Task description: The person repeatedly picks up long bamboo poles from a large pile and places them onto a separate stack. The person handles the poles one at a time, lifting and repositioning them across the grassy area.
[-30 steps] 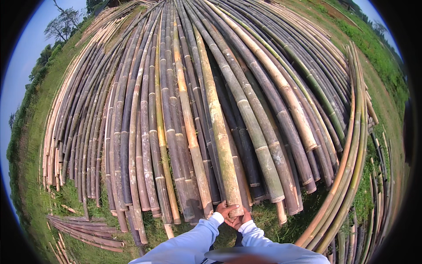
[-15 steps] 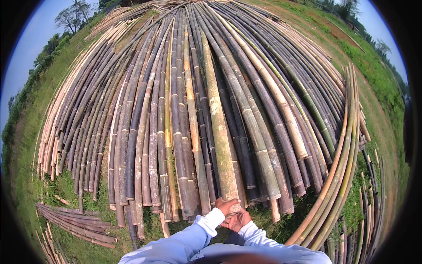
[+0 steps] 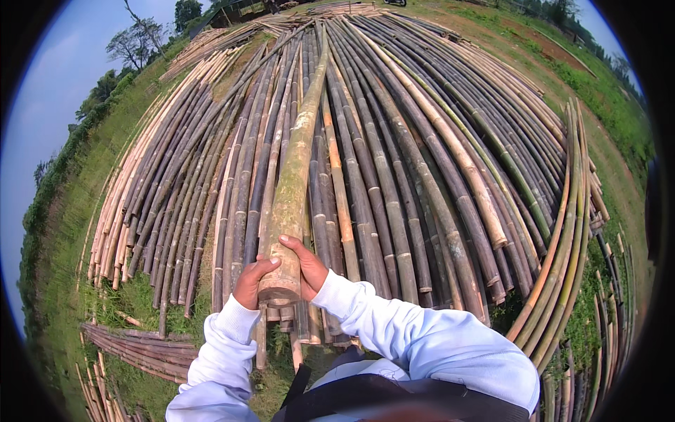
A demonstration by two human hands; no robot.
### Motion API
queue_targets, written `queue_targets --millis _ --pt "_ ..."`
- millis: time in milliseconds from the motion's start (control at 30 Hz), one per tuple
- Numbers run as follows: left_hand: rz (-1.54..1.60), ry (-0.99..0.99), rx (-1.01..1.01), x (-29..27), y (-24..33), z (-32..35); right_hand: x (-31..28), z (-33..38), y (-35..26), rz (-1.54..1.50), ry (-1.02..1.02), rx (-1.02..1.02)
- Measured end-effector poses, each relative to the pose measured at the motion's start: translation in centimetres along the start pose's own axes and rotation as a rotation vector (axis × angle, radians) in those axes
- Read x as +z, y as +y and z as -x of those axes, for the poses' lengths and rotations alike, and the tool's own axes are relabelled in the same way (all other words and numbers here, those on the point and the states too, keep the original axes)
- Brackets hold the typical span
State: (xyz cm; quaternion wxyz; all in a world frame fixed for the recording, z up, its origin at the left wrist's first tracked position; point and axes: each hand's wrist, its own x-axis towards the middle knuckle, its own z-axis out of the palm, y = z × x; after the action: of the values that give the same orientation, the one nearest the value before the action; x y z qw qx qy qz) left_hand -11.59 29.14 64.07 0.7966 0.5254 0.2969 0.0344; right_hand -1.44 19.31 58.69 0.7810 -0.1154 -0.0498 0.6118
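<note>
A thick, pale green-brown bamboo pole (image 3: 294, 183) runs away from me over the stack, its cut butt end raised toward my chest. My left hand (image 3: 251, 280) grips the left side of that end. My right hand (image 3: 308, 266) wraps over its right side. Both arms wear light blue-white sleeves. Under the lifted pole lies a wide pile of long bamboo poles (image 3: 394, 155), grey, brown and yellow, fanning out to the far end.
Grass (image 3: 105, 309) shows at the near ends of the poles. A small bundle of thinner poles (image 3: 140, 348) lies at the lower left. Curved yellow-green poles (image 3: 562, 232) edge the right side. Trees stand at the far left.
Both hands have lifted the end of the thick pole up off the pile and toward me. The view has swung to the right, so the pole now sits left of centre.
</note>
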Motion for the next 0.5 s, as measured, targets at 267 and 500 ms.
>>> queue_targets --millis 267,500 --pt "-0.088 0.135 0.211 -8.0 8.7 3.5 8.0 -9.9 4.6 0.002 0.017 -0.07" --pt "-0.075 -0.039 0.063 -5.5 -2.3 -1.6 -1.3 -3.5 3.5 0.045 0.236 -0.073"
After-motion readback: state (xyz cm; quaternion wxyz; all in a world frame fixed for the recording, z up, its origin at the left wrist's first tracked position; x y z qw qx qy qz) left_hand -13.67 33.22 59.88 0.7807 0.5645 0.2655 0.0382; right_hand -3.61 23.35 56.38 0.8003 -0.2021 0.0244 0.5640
